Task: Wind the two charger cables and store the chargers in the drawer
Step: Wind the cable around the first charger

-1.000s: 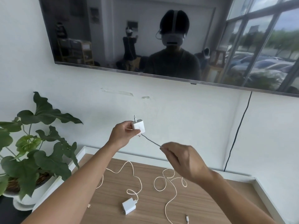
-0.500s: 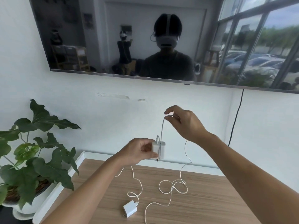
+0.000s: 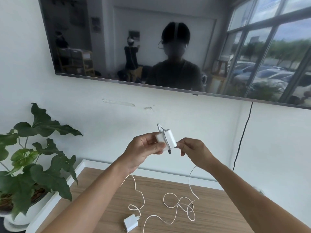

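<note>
Chargers: two, one (image 3: 165, 140) held, one (image 3: 131, 222) lying; cables seemingly two.

Looks like an office or lab-type room w/ white walls. Big wall-mounted TV (image 3: 168, 47), off, reflects storage shelves, large windows w/ parked cars outside, plus another person standing in a headset. Below: wood-top cabinet (image 3: 210, 216) w/ white edging, potted plant (image 3: 33, 165) at left, black cable (image 3: 242, 137) down the wall.
</note>
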Tool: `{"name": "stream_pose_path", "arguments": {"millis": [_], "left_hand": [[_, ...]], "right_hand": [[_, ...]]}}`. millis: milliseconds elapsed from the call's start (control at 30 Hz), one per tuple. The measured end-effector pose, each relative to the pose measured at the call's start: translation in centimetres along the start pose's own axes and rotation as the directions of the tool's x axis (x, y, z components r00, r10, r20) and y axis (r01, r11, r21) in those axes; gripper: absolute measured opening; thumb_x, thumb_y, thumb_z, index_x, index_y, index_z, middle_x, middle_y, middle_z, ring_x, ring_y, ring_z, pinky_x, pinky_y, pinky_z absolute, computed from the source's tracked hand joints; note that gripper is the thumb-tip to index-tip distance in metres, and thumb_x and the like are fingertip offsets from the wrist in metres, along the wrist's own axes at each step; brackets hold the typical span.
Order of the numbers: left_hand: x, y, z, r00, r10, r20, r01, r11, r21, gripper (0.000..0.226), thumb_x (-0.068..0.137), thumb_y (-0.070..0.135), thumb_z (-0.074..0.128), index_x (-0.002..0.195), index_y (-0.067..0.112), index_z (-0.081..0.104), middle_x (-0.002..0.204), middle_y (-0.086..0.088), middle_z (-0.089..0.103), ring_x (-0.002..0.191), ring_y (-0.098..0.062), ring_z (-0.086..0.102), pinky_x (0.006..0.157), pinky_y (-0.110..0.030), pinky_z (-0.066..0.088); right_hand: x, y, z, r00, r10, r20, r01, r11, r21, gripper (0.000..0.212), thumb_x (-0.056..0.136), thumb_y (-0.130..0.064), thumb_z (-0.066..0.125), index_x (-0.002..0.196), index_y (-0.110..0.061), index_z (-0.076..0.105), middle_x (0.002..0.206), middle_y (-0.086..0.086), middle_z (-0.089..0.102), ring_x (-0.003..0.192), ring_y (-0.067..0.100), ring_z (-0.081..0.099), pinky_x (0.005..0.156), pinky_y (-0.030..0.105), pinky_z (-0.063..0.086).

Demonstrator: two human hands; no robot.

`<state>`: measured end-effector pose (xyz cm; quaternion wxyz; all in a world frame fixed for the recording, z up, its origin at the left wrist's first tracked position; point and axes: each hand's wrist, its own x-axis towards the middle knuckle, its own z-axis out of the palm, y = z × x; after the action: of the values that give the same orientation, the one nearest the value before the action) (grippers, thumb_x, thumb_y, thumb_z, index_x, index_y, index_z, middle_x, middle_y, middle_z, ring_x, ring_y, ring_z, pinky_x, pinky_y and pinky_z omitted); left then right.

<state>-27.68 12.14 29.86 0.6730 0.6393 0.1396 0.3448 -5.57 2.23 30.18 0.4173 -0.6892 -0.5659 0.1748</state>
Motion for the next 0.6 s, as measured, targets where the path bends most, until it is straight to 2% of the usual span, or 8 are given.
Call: {"name": "stream_pose_path", "arguments": {"millis": [100,200,267,333,400,500,600], "left_hand": [[0.4,0.0,-0.2,0.995,0.007,-0.101,-0.010,0.999,-0.037,0.036,0.081,0.019,0.083,0.116,0.014,0.077,0.113,-0.016,0.078,0.102,-0.022,0.071,0.090,-0.031,0.060],[0.8,0.0,-0.5,0.984,0.020,-0.178,-0.025,0.999,-0.027,0.024,0.089,0.011,0.078,0.112,0.015,0.079,0.119,-0.024,0.073,0.100,-0.023,0.071,0.091,-0.032,0.061],[1.1,-0.2,-1.0,0.973,0.022,-0.232,-0.029,0.999,-0.030,0.021,0.090,0.012,0.078,0.110,0.017,0.080,0.117,-0.025,0.073,0.098,-0.022,0.071,0.090,-0.033,0.061],[1.4,-0.3,-1.8,0.961,0.017,-0.274,-0.025,0.999,-0.028,0.020,0.090,0.013,0.078,0.110,0.018,0.080,0.109,-0.019,0.075,0.096,-0.019,0.072,0.087,-0.031,0.061],[1.6,-0.3,-2.5,0.955,0.017,-0.296,-0.013,1.000,0.015,0.020,0.091,0.013,0.078,0.111,0.017,0.080,0.105,-0.011,0.075,0.092,-0.017,0.072,0.085,-0.028,0.061],[1.6,-0.3,-2.9,0.946,0.032,-0.323,0.000,0.995,0.100,0.020,0.091,0.012,0.077,0.111,0.016,0.078,0.099,-0.005,0.076,0.085,-0.011,0.073,0.081,-0.025,0.062],[1.6,-0.3,-2.6,0.946,0.044,-0.321,0.016,0.983,0.183,0.022,0.091,0.012,0.078,0.112,0.017,0.077,0.097,-0.002,0.077,0.079,-0.006,0.073,0.079,-0.020,0.061]], "right_hand": [[-1.4,0.5,0.9,0.999,0.002,0.034,-0.002,1.000,-0.026,0.019,0.099,-0.034,0.064,0.090,-0.024,0.078,0.061,-0.008,0.063,0.048,0.005,0.040,0.050,0.017,0.036],[-3.2,0.2,1.8,0.994,-0.036,0.106,0.044,0.997,-0.071,0.021,0.101,-0.032,0.062,0.098,-0.022,0.080,0.058,-0.006,0.059,0.050,0.004,0.042,0.053,0.014,0.036],[-4.4,-0.2,2.0,0.984,-0.061,0.167,0.082,0.989,-0.122,0.031,0.102,-0.037,0.059,0.089,-0.014,0.075,0.055,-0.002,0.051,0.052,0.006,0.042,0.056,0.016,0.038],[-5.4,-0.3,2.1,0.969,-0.121,0.216,0.157,0.974,-0.160,0.046,0.104,-0.043,0.054,0.078,-0.005,0.059,0.057,0.009,0.041,0.054,0.014,0.035,0.057,0.025,0.036],[-6.1,-0.4,1.9,0.959,-0.178,0.222,0.227,0.949,-0.219,0.046,0.104,-0.045,0.051,0.090,-0.003,0.063,0.061,0.009,0.038,0.056,0.018,0.032,0.058,0.027,0.034],[-6.9,-1.1,1.4,0.932,-0.306,0.194,0.360,0.847,-0.392,0.030,0.104,-0.038,0.053,0.120,-0.020,0.070,0.057,-0.014,0.052,0.057,0.012,0.045,0.059,0.021,0.040],[-7.2,-2.4,0.9,0.869,-0.426,0.251,0.494,0.728,-0.475,0.031,0.105,-0.041,0.046,0.118,-0.025,0.069,0.080,-0.012,0.069,0.071,0.016,0.058,0.062,0.032,0.052]]}}
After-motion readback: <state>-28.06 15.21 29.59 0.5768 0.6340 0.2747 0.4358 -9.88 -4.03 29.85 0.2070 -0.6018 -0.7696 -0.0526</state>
